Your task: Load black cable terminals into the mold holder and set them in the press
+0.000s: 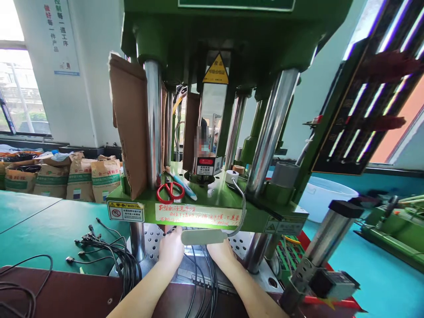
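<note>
**Two hands under the green press**

A big green press [212, 88] stands in the middle. All places here are told from it.

Both hands reach in under the press's green plate [205, 207]. The left hand [171, 251] sits below the plate's front edge, a little to the left of the middle. The right hand [221, 252] is just beside it, a little to the right. Black cables [203, 274] run between the two hands and go in under the press. The fingers of both hands point into the dark gap and are hidden by the plate and by a flat white lamp [203, 236]. So I cannot tell if the fingers are clenched, released or grasping a cable.

The lamp hangs on a bendy metal neck in front of the plate, right above the hands.

On top of the plate lie red scissors [170, 191], near the front left. A piece of brown cardboard [129, 123] leans on the press's left shiny post.

To the left of the press, a bunch of black cables with plugs [99, 249] lies on the green surface [39, 225]. Farther left and behind, brown sacks [79, 179] stand by the wall.
</note>
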`<action>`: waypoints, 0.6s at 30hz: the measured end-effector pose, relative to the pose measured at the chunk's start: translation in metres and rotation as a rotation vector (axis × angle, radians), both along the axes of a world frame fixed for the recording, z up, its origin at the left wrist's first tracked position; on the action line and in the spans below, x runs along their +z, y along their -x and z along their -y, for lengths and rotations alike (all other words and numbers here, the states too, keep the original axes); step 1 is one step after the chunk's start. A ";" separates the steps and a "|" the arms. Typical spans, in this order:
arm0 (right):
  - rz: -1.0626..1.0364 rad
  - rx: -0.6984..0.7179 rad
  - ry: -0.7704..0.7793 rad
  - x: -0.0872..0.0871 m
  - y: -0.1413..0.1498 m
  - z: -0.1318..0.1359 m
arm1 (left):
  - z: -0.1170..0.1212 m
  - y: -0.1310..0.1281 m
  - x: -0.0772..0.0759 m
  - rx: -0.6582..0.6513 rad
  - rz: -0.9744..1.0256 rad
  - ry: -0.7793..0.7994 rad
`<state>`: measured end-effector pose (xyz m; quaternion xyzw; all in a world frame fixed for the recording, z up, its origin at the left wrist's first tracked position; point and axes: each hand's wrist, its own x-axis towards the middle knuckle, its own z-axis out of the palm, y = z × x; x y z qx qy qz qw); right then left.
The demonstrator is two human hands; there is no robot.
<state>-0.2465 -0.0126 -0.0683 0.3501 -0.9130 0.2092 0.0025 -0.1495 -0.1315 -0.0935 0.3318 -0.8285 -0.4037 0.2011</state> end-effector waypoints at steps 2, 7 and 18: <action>-0.018 -0.010 -0.045 0.007 -0.003 0.000 | -0.003 0.000 0.009 0.013 0.082 0.148; -0.084 -0.020 -0.086 0.017 -0.012 0.002 | -0.022 0.001 0.020 -0.016 0.127 0.383; -0.211 0.100 -0.096 0.006 -0.013 0.003 | -0.019 0.005 0.000 0.031 0.184 0.469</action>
